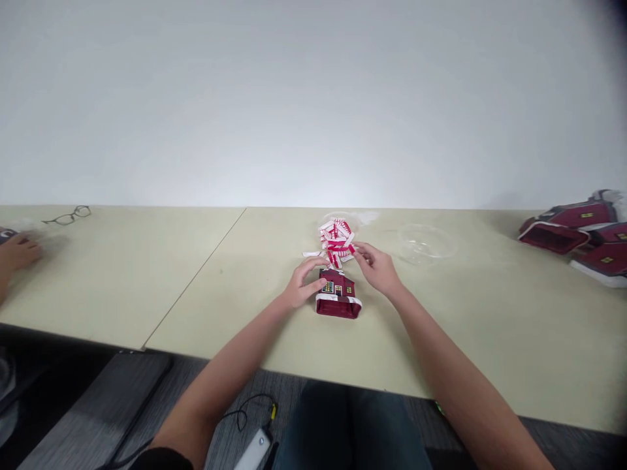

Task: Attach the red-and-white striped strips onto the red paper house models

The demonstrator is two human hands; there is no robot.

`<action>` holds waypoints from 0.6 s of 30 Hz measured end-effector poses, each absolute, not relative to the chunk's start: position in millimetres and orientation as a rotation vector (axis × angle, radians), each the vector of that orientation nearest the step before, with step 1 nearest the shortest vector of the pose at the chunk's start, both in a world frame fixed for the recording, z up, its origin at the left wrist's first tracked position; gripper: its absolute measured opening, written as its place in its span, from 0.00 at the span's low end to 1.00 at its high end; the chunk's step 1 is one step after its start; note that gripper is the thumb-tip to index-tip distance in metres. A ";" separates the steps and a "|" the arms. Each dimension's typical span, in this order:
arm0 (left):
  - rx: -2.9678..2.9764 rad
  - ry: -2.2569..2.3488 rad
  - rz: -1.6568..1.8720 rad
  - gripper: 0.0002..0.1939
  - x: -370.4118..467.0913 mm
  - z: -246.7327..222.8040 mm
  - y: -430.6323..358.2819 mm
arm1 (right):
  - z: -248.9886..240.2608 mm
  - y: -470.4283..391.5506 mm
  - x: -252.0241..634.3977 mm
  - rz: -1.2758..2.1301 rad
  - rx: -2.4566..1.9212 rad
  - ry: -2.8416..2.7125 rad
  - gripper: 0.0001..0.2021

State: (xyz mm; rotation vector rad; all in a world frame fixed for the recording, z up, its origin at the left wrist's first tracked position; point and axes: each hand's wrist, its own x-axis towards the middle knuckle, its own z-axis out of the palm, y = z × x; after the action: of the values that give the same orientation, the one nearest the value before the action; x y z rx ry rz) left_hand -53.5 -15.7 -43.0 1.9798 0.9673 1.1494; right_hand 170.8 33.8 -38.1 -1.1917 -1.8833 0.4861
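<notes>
My left hand (304, 284) grips a small dark red toy house (339, 300) with painted windows and white trim. The house lies on the table, its hollow open base toward me. My right hand (376, 266) is closed, thumb and finger pinching a small red piece (351, 249) at the edge of a pile. That pile of red-and-white striped pieces (337, 234) sits just beyond the house, partly in a clear plastic container (353, 218). One white piece (311, 254) sticks out to the left of the pile.
A clear round plastic container (426, 245) stands right of the pile. Several larger dark red houses (582, 225) lie at the far right. Glasses (68, 217) rest at the far left, near another person's hand (19, 251). A seam (196, 275) crosses the table.
</notes>
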 end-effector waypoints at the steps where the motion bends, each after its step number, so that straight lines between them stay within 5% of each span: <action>1: 1.980 0.990 1.151 0.33 -52.5 -42.0 -15.8 | -36.8 27.5 164.3 0.604 -1.093 -1.821 0.15; 6: 1.939 1.050 1.178 0.28 -48.7 -40.6 -14.3 | -35.6 5.0 137.1 0.833 -0.909 -1.781 0.13; 18: 2.095 1.203 1.137 0.22 -52.5 -43.6 -8.6 | -27.6 2.0 145.6 0.683 -0.799 -1.831 0.11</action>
State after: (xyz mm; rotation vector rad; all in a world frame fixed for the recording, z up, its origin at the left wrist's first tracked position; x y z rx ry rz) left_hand -52.5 -8.6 -43.6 2.0952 1.2032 1.1371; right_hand 145.6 2.0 -27.6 -0.7990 -1.8306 0.6832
